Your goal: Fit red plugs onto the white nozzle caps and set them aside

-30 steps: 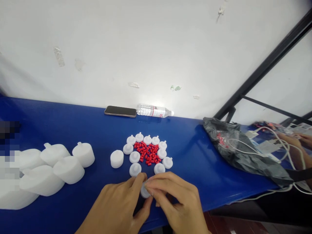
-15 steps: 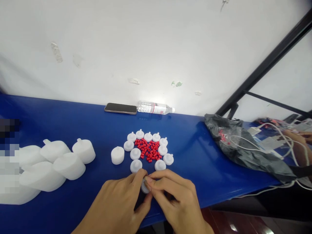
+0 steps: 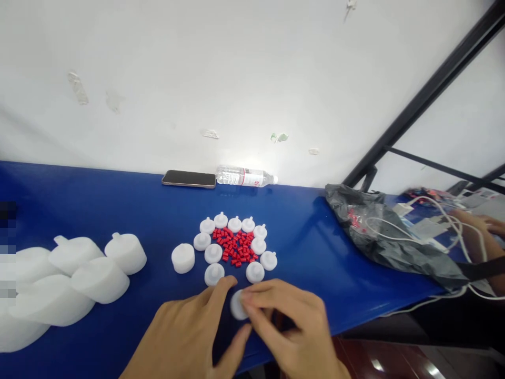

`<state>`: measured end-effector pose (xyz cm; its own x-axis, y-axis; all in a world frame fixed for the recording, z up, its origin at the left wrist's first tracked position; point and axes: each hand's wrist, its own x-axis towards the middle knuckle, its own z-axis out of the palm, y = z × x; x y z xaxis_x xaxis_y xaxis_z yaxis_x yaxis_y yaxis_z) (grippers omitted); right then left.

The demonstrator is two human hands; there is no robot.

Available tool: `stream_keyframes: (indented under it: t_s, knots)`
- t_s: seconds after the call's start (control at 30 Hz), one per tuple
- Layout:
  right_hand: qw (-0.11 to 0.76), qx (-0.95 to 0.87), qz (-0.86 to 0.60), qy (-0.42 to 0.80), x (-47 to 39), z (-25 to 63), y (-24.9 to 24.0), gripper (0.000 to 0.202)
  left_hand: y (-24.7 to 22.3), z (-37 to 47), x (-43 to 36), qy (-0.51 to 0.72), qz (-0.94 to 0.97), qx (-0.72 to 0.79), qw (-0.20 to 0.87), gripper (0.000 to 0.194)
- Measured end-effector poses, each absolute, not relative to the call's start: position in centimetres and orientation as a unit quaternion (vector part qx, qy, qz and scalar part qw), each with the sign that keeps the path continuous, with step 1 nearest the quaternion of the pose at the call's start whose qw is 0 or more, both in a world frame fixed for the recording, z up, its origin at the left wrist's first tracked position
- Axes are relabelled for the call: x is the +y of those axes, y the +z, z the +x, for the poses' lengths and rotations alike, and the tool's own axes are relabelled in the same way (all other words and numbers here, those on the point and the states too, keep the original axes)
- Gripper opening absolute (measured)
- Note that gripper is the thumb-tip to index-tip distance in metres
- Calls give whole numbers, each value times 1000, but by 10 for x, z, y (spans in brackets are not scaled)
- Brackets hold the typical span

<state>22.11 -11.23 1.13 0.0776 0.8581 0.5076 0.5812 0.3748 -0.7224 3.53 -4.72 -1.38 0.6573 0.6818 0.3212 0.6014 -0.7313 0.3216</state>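
White and round, one disc [image 3: 237, 307] sits just ahead of us, pinched between the closed thumb and forefinger of our right hand [image 3: 303, 326]. Its face looks pale and smooth, though blurred and partly hidden by those fingers, and we cannot tell whether it touches the blue tabletop [image 3: 303, 221]. Our left hand [image 3: 185, 326] holds its thumb and forefinger well apart beside it, gripping nothing that we can see. Off to our left we count at least six large white blocks [image 3: 55, 300] crowded together, then one short white cylinder [image 3: 183, 260] standing alone. Farther on, eleven small discs [image 3: 213, 254], each with a nub, curve around red tubes [image 3: 239, 257] too jumbled to count. To our right lies one dark bag [image 3: 389, 258], with another person's arm [image 3: 492, 247] beyond. Farthest, along the wall [image 3: 177, 79], we see one phone [image 3: 189, 179] and one bottle [image 3: 245, 177] lying end to end.
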Motion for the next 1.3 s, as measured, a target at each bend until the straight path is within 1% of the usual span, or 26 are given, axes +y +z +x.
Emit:
stream_keyframes:
  t_s: [0.07, 0.1, 0.17, 0.27, 0.33, 0.4, 0.5, 0.53, 0.6, 0.67, 0.8, 0.9, 0.93, 1.0, 1.03, 1.1, 1.2, 1.3]
  knots:
    - [483, -647, -585, 75, -118, 240, 19, 10, -17, 33, -49, 246, 904, 347, 45, 38]
    - [470, -626, -621, 40, -121, 252, 22, 8, -18, 32, -49, 250, 906, 341, 29, 39]
    - [434, -579, -690, -16, -121, 279, 24, 9, -19, 31, -48, 242, 913, 329, 14, 34]
    - [396, -524, -753, -50, -114, 313, 18, 20, -19, 32, -46, 232, 919, 319, 7, 33]
    - [379, -512, -769, -47, -108, 325, 12, 26, -18, 32, -44, 229, 919, 320, 4, 34]
    - [376, -516, -765, -85, -105, 323, 9, 30, -17, 33, -44, 222, 920, 323, 4, 35]
    - [403, -532, -726, -165, -106, 300, 11, 25, -16, 34, -45, 222, 918, 328, 9, 36]
    - [413, -552, -707, -156, -106, 289, 12, 22, -16, 34, -45, 225, 917, 330, 12, 36]
    - [417, -608, -671, -81, -105, 268, 15, 16, -16, 35, -44, 235, 914, 331, 18, 35]
    - [403, -644, -650, -6, -101, 252, 14, 17, -17, 35, -44, 243, 911, 334, 21, 34]
    - [396, -655, -644, 21, -98, 234, 7, 14, -21, 30, -46, 256, 908, 330, 40, 35]
    - [414, -670, -610, 87, -106, 226, 5, 13, -26, 25, -46, 258, 911, 314, 66, 49]
    - [422, -676, -592, 121, -109, 223, 5, 11, -27, 24, -46, 252, 916, 306, 70, 50]
    - [435, -682, -564, 166, -113, 219, 8, 9, -30, 23, -44, 240, 925, 289, 60, 40]
    - [438, -682, -563, 161, -114, 219, 9, 11, -31, 23, -43, 237, 926, 290, 48, 35]
    - [426, -679, -590, 92, -110, 221, 11, 17, -33, 25, -43, 238, 919, 312, 23, 33]
    - [365, -669, -645, -47, -101, 227, 7, 26, -34, 28, -44, 243, 908, 340, 0, 30]
    - [315, -671, -663, -103, -94, 232, 0, 37, -31, 30, -45, 235, 912, 335, 14, 27]
